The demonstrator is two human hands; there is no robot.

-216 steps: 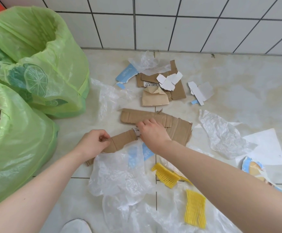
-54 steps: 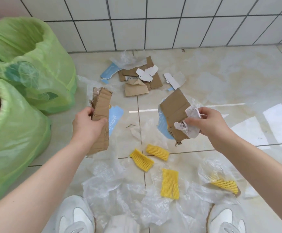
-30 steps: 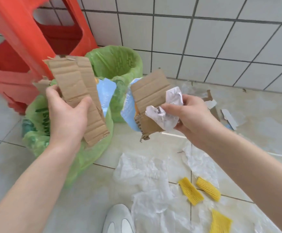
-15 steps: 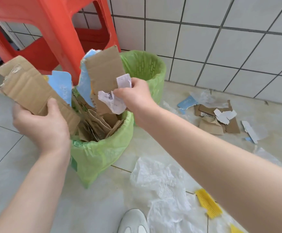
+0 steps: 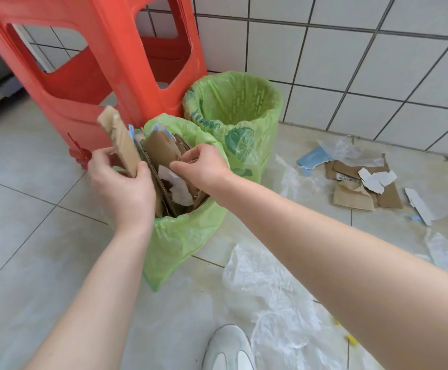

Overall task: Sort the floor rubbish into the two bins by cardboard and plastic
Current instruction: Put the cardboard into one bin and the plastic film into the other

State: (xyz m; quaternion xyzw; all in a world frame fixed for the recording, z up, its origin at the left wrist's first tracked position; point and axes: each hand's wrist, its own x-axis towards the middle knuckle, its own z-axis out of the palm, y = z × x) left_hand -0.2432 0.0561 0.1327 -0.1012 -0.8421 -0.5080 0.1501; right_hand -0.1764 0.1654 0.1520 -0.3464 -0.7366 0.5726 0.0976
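Two bins lined with green bags stand by the wall. The near bin [image 5: 188, 231] is stuffed with upright cardboard pieces. The far bin [image 5: 271, 97] looks empty inside. My left hand [image 5: 122, 185] grips a brown cardboard strip [image 5: 120, 144] and holds it upright at the near bin's left rim. My right hand [image 5: 204, 166] hovers over the same bin with its fingers loosely apart. Just left of its fingers a cardboard piece [image 5: 161, 153] stands in the bin. A crumpled white paper [image 5: 179, 186] lies inside, below that hand.
A red plastic stool [image 5: 110, 62] stands right behind the bins. Torn cardboard and white scraps [image 5: 356, 182] lie on the floor tiles to the right. Clear plastic sheets [image 5: 271, 303] spread by my white shoe [image 5: 228, 348]. A tiled wall closes the back.
My right hand has lowered the cardboard piece and white paper into the near bin and let go. My left hand has brought its strip down to the bin's rim.
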